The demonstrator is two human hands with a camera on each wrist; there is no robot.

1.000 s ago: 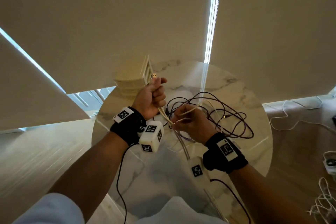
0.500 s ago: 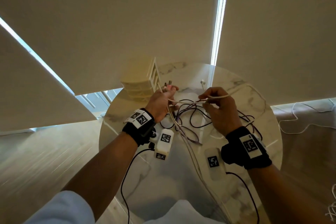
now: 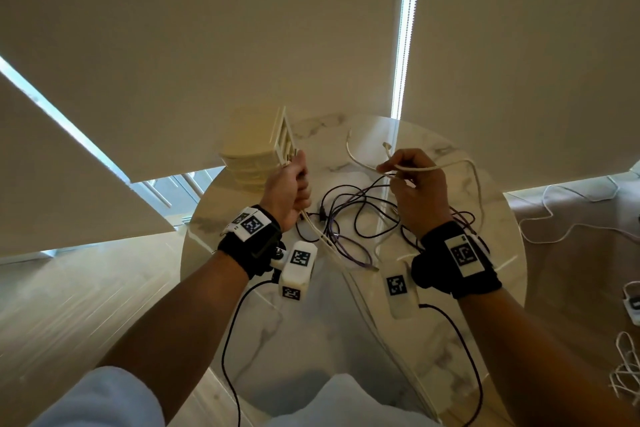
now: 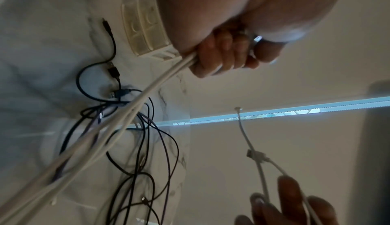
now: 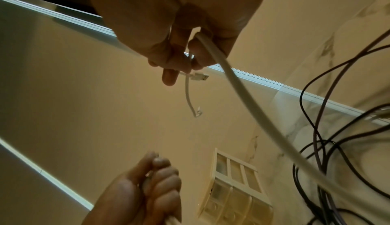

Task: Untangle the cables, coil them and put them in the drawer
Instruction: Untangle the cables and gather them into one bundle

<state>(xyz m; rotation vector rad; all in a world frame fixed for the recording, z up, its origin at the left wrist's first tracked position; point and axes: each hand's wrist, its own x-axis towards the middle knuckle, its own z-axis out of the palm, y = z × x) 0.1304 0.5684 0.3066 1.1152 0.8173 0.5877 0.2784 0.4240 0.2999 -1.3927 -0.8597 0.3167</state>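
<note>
While both hands (image 3: 289, 189) (image 3: 414, 184) grip white cables (image 3: 436, 167), dark cables (image 3: 349, 208) sprawl mid-table (image 3: 450, 340), short of its rim.

At the top of the right wrist view, the right hand (image 5: 168, 33) pinches a thin white rubber-sheathed cable (image 5: 242, 95), whose short end with a flat plug hangs below the fingertips while the long run slants down to the lower right. The left hand (image 5: 139, 193), at the bottom, is closed in a fist around white cable. Right of it stands a small cream plastic drawer unit (image 5: 234, 193) on a white marble-patterned tabletop (image 5: 295, 128), with a tangle of thin black and purple cables (image 5: 329, 153) beside it.
</note>
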